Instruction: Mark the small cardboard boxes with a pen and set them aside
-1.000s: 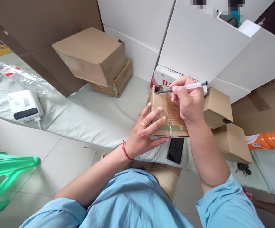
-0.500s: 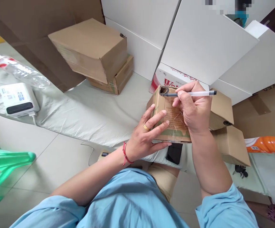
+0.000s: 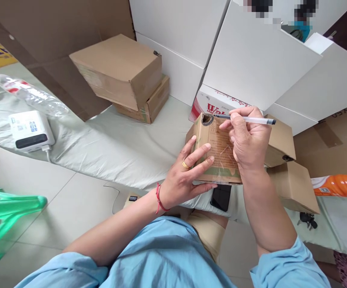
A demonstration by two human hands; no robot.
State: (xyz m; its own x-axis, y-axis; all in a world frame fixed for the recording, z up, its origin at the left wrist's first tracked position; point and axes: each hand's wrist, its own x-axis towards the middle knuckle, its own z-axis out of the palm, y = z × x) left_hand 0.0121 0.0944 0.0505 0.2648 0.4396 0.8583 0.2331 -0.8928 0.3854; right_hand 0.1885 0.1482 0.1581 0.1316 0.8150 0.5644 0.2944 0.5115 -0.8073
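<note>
A brown cardboard box (image 3: 221, 162) with a printed face and a greenish strip stands in front of me. Its top left corner has a dark-rimmed hole (image 3: 207, 119). My left hand (image 3: 185, 172), wearing a ring and a red string bracelet, steadies the box, fingers spread across its left side and thumb along the near edge. In a pinch, my right hand (image 3: 249, 140) holds a pen (image 3: 259, 120), with a clear barrel and dark end. The pen tip is beside the hole's right edge; whether it touches the cardboard I cannot tell.
Two stacked boxes (image 3: 116, 72) sit to the left, others (image 3: 293, 186) to the right. A phone (image 3: 220, 197), keys (image 3: 308, 220), an orange bottle (image 3: 341, 185), a white power bank (image 3: 31, 132) and a plastic bottle (image 3: 32, 96) lie around. A green stool (image 3: 11, 208) stands on the floor.
The pen tip has moved from inside the hole to its right edge, so the hole shows more openly. My right hand has shifted slightly right. My left hand stays on the box.
</note>
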